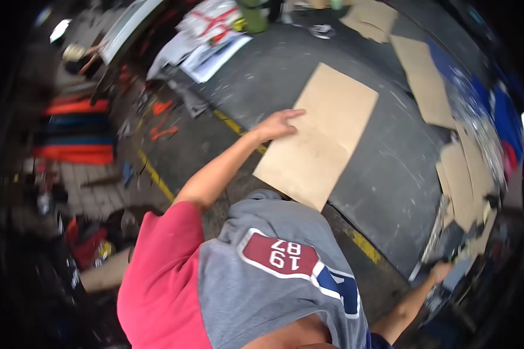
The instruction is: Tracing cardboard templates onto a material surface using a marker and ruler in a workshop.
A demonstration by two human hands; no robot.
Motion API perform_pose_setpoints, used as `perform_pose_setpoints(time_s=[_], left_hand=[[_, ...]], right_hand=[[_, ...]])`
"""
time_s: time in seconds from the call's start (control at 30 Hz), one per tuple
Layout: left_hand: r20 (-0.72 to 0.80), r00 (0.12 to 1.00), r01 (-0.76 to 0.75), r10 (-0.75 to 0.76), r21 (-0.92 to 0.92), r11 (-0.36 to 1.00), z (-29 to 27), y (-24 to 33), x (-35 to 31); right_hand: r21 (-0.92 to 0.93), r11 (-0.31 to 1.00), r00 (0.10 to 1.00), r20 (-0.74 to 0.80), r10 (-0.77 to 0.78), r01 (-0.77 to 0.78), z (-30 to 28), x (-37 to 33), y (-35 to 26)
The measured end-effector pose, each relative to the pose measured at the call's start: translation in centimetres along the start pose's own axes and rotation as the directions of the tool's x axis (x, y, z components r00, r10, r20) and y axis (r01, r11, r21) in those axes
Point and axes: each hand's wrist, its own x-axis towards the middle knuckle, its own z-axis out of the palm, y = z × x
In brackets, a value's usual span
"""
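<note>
A flat rectangular sheet of tan cardboard [326, 128] lies on the dark grey table, its near corner reaching past the table's front edge. My left hand [278, 125] rests on the sheet's left side with the index finger stretched out. Far to the right, my right hand [441, 271] reaches into a pile of scraps at the table's edge, beside a flat grey-blue piece [457, 273]. Its fingers are too small and partly hidden to show whether they hold anything.
Cardboard pieces [466, 180] and clear plastic wrap [468, 93] line the table's right side. Plastic bags [209, 23] and white sheets [218, 58] lie at the far left. Yellow tape [364, 247] marks the front edge. Another person [81, 58] is at upper left.
</note>
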Motion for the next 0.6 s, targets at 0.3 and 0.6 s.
perform_pose_setpoints(time_s=[0.3, 0.6], left_hand=[[0.001, 0.988, 0.144, -0.154, -0.359, 0.922, -1.0, -4.5, -3.6], [-0.109, 0.994, -0.009, 0.007, -0.017, 1.0, -7.0, -5.5, -1.1]], right_hand=[[-0.153, 0.962, 0.943, 0.213, 0.257, -0.227, -7.5, 0.1, -9.6], [0.689, 0.723, 0.994, -0.043, 0.099, -0.042, -9.5, 2.6, -14.0]])
